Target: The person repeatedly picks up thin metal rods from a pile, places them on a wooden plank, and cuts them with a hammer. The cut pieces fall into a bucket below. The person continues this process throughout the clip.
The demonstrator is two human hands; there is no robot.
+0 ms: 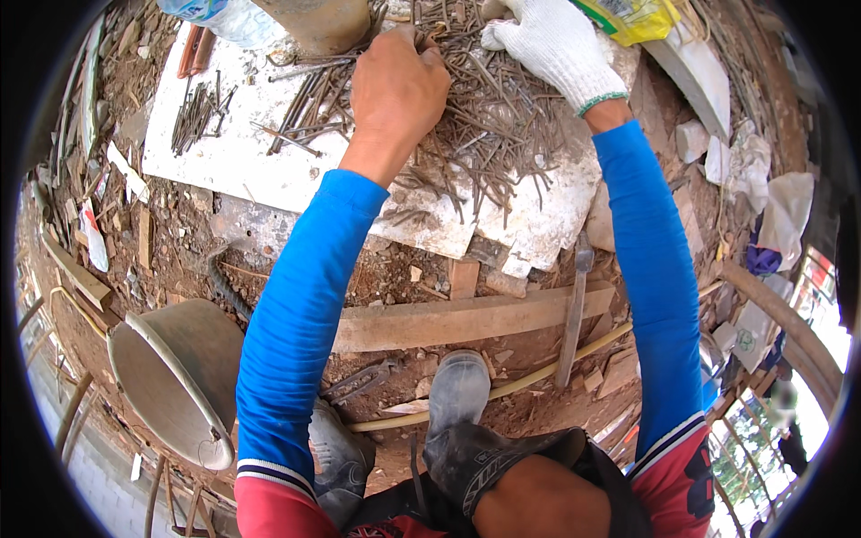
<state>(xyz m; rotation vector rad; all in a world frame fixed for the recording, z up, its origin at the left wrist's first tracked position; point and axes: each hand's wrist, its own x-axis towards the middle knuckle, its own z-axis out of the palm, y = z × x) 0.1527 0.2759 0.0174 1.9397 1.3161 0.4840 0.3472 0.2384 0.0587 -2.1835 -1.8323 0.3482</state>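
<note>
A large heap of rusty nails (489,117) lies on a dirty white board (256,170). My bare left hand (399,85) is closed over the heap, its fingertips pinched among the nails; whatever they hold is hidden. My right hand (552,54) wears a white knitted glove with a green cuff edge. Its fingers curl together at the heap's far right, partly cut off by the picture's upper edge, and I cannot make out what is in them. To the left, a smaller group of nails (193,121) lies roughly side by side, apart from the heap.
At the back stand a muddy container (323,22) and a clear plastic bottle (220,18). A yellow packet (632,18) lies at the far right. Closer in are a wooden plank (466,318), a hammer (574,309), pliers (359,381) and a bucket (175,377) at left. Rubble covers the ground.
</note>
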